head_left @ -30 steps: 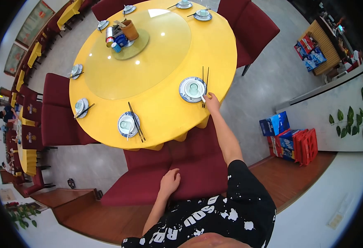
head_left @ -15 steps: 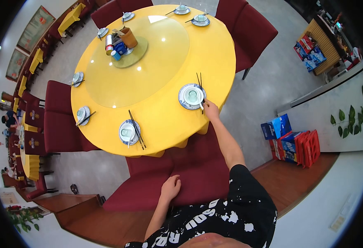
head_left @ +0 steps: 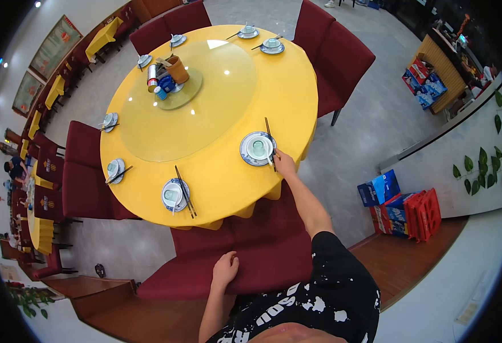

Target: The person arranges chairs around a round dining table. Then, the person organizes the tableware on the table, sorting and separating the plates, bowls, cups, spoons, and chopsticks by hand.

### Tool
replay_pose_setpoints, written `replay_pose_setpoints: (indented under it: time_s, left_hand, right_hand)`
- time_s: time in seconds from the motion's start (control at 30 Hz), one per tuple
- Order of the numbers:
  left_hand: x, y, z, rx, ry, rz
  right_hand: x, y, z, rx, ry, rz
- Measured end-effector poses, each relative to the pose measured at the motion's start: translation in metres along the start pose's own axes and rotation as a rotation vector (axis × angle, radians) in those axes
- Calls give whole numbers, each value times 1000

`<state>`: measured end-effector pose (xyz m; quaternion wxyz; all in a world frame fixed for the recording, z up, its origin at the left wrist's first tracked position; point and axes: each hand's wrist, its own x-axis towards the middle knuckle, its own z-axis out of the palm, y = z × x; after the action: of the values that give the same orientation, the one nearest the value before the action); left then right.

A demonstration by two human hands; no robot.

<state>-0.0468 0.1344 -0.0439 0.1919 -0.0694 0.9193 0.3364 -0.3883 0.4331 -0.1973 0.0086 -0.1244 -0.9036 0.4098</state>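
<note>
My right hand [head_left: 285, 164] reaches to the near right edge of the round table. Its fingers are closed on the lower part of a pair of black chopsticks [head_left: 270, 134], beside a blue-and-white plate [head_left: 245, 150]. On that plate sit a white bowl [head_left: 251, 140] and a clear greenish glass [head_left: 259, 148]. A white spoon handle points toward my fingers, which partly hide it. My left hand [head_left: 225, 270] is low over the dark red chairs [head_left: 262, 251], holding nothing, its fingers loosely apart. To the left, another place setting [head_left: 172, 195] has its own chopsticks [head_left: 186, 192].
The table's yellow cloth [head_left: 222, 194] carries a glass turntable [head_left: 148, 131] with a brown container [head_left: 177, 70] and small jars. Several more settings ring the edge. Red chairs [head_left: 339, 74] surround it. Drink cartons [head_left: 379, 187] and red crates [head_left: 425, 214] stand at right. A person [head_left: 15, 167] is at far left.
The view has tilted up slightly, so the table sits lower. The chopsticks by my right hand, spread at their tips before, now lie closer together. My left hand stays over the chairs.
</note>
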Motion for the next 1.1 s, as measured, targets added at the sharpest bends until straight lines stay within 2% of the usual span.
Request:
replay_pose_setpoints:
  time_s: [0.03,0.13,0.17,0.3,0.43,0.5,0.63,0.7,0.73,0.83,0.9,1.0,1.03,1.1]
  left_hand:
    - [-1,-3,2,12,13,14]
    - [1,3,1,35,27,32]
    - [-2,5,0,39,23,30]
    - [-3,3,3,51,-20,43]
    - [-5,-7,7,52,-63,101]
    - [-8,-13,5,62,-76,113]
    - [-4,-20,11,75,-63,162]
    - [-6,-25,15,92,-64,185]
    - [-6,-26,16,94,-85,165]
    - [-6,-16,10,22,29,175]
    - [-13,2,4,-80,127,182]
    - [-9,20,6,-123,183,81]
    - [-6,19,10,-116,201,58]
    - [-1,21,18,-54,245,17]
  right_hand:
    - [-3,0,-3,12,41,-35]
    - [-12,-7,-27,32,37,54]
    - [-21,-7,-41,42,-35,89]
    - [-79,12,-88,27,8,-69]
    - [-150,83,-130,-118,-78,-4]
    - [-200,115,-149,-203,-176,130]
    - [-292,96,-202,142,-575,570]
    - [-327,81,-217,284,-587,626]
    - [-337,95,-210,359,-612,591]
    - [-345,121,-194,505,-678,475]
    - [-341,133,-191,477,-686,504]
    - [-333,172,-169,404,-650,228]
    - [-332,185,-164,400,-639,225]
    - [-333,231,-144,505,-683,456]
